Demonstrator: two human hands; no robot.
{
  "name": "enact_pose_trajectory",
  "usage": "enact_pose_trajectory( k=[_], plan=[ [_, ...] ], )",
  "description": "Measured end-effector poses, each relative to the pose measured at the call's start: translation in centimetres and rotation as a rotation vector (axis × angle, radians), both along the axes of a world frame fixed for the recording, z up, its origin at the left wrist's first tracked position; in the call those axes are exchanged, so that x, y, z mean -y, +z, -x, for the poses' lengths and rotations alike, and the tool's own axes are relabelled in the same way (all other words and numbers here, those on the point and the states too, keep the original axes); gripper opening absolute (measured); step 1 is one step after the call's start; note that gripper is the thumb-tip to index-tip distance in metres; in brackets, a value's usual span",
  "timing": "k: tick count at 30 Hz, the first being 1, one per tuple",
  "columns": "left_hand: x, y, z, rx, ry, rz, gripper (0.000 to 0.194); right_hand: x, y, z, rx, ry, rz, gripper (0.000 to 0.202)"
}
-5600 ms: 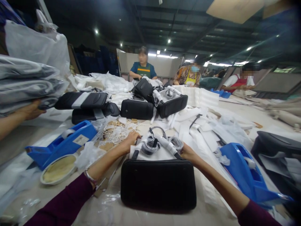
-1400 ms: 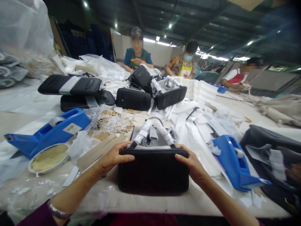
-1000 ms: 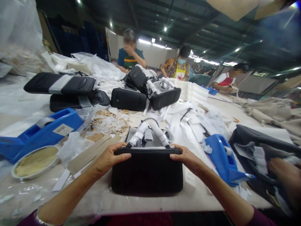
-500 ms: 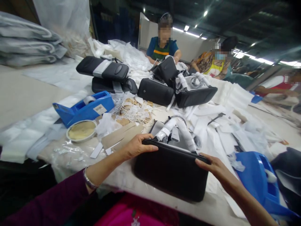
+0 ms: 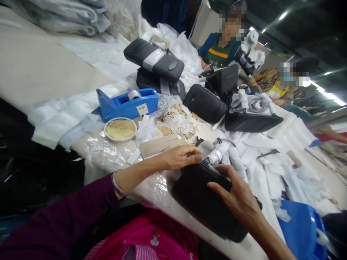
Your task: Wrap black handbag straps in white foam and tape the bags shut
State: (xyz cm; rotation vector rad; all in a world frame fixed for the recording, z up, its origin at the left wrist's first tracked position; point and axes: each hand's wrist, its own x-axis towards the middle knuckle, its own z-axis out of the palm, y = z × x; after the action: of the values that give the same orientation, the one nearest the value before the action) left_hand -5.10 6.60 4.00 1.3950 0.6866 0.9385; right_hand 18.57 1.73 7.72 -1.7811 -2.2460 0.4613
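Observation:
A black handbag (image 5: 206, 202) stands tilted at the table's front edge, its top open. White-wrapped handles (image 5: 217, 153) and pale wrapping stick up behind its front rim. My left hand (image 5: 184, 157) is at the bag's upper left corner, thumb and fingers closed together; what lies between them is hidden. My right hand (image 5: 238, 196) grips the front rim further right, thumb on the black face and fingers over the edge. Beyond my left hand lie tan cardboard strips (image 5: 158, 145).
Left stand a blue tape dispenser (image 5: 130, 103) and a round tub (image 5: 120, 129) of yellowish material. Several black bags (image 5: 204, 103) and a heap of strings (image 5: 177, 121) lie further back. Another blue dispenser (image 5: 300, 227) is at right. A co-worker (image 5: 219, 50) in a green apron faces me.
My right hand has slid left along the rim, closer to my left hand. My left thumb has come off the bag's front face. The view has turned left and tilted.

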Motion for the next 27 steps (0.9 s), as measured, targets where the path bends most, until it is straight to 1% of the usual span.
enact_pose_trajectory(
  k=[2,3,4,5,7,8,10,13,17,20,23,25,27],
  plan=[
    [1.1,-0.3,1.2,0.1,0.287,0.084,0.026,0.4,-0.2,-0.3,-0.012,0.003,-0.038,0.043],
    [1.9,-0.8,1.5,0.142,0.394,0.152,0.023,0.7,-0.2,-0.4,-0.017,0.014,-0.071,0.042],
    [2.7,-1.3,1.5,0.18,0.441,0.23,0.022,0.9,-0.3,-0.4,-0.021,0.022,-0.103,0.04],
    [3.6,-2.0,1.3,0.211,0.431,0.304,0.02,1.1,-0.4,-0.3,-0.025,0.023,-0.132,0.038],
    [5.4,-3.2,0.3,0.257,0.322,0.393,0.021,1.5,-0.6,-0.1,-0.031,0.017,-0.183,0.032],
    [6.1,-3.7,-0.3,0.273,0.266,0.403,0.023,1.7,-0.7,0.1,-0.034,0.015,-0.21,0.028],
    [7.0,-4.2,-1.4,0.276,0.199,0.377,0.032,1.9,-0.9,0.3,-0.042,0.02,-0.259,0.023],
    [7.2,-4.3,-2.0,0.232,0.132,0.32,0.042,2.0,-1.3,0.4,-0.06,0.033,-0.328,0.02],
    [6.7,-4.4,-2.0,0.139,0.072,0.245,0.042,1.9,-1.7,0.7,-0.083,0.055,-0.365,0.017],
    [6.6,-4.5,-2.2,0.044,0.092,0.145,0.04,1.7,-1.8,0.8,-0.091,0.089,-0.395,0.016],
    [6.9,-4.4,-2.6,0.022,0.239,0.044,0.033,1.8,-1.9,0.6,-0.098,0.117,-0.436,0.016],
    [7.3,-4.2,-2.7,0.071,0.316,0.024,0.03,1.9,-2.0,0.4,-0.103,0.121,-0.446,0.017],
    [7.6,-4.1,-2.8,0.122,0.297,0.069,0.033,2.1,-2.2,0.3,-0.111,0.128,-0.454,0.017]
  ],
)
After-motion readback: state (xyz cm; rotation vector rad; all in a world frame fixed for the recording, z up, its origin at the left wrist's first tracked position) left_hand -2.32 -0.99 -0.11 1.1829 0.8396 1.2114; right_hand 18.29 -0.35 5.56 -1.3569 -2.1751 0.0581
